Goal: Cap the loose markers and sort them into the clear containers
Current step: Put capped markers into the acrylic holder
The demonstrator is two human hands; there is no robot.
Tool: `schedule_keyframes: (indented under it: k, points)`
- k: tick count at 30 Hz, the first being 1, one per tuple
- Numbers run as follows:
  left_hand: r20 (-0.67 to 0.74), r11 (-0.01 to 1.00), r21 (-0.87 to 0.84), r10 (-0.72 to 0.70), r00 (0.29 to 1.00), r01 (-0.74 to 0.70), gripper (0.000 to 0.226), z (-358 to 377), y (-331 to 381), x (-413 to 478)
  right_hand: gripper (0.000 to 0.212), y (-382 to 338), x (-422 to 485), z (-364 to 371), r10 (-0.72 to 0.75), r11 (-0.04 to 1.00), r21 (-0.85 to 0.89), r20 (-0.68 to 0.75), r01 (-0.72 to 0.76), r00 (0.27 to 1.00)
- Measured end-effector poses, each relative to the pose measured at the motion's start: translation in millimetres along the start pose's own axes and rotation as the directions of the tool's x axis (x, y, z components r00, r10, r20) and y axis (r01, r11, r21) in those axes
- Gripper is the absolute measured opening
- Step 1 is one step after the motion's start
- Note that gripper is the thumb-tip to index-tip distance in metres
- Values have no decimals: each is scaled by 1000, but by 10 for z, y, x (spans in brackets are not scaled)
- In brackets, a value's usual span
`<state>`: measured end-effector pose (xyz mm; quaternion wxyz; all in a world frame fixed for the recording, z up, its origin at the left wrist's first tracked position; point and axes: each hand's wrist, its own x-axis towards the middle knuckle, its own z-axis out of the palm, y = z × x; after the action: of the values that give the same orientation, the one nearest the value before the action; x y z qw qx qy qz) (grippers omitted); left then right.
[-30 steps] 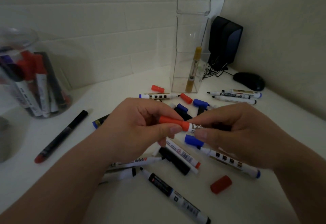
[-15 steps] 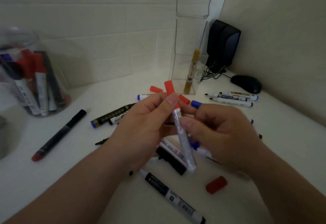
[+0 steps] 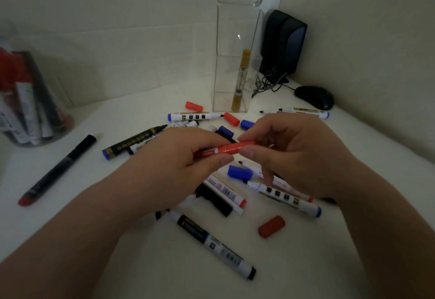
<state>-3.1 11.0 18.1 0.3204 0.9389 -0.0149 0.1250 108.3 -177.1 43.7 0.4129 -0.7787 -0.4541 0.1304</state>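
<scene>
Head view: left hand [image 3: 174,164] and right hand [image 3: 294,157] grip red marker [image 3: 233,148], seemingly capped, above blue cap [image 3: 239,172]

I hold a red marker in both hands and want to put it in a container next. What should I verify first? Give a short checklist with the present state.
1. Red plastic cap on the red marker: on; fully clicked, cannot tell.
2. Grip of the left hand on the barrel: ok.
3. Pinch of the right hand on the cap: ok.
4. Room in the tall clear square container: ok, only one yellow marker stands inside.
5. Room in the round clear jar holding red markers: cannot tell.
6. Other markers on the white table capped: not ok; a loose red cap lies there.
</scene>
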Motion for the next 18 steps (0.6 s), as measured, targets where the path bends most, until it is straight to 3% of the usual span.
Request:
schedule_keyframes:
  k: [5,10,14,18]
  points:
    - [25,997,25,77,997,-78,33,-44,17,-24,18,-34,-31,16,-41,998,51,14,40,999]
    - [33,992,-47,117,993,-115,30,-156,44,-55,20,-43,-56,21,-141,989,40,-58,143,988]
    - [69,999,-18,34,997,-32,44,-187,80,-63,17,-31,-26,72,-163,985,41,-60,166,985]
    - [2,998,63,-30,1000,30,22,-227,-8,-56,14,2,34,196,-131,990,42,-57,133,990]
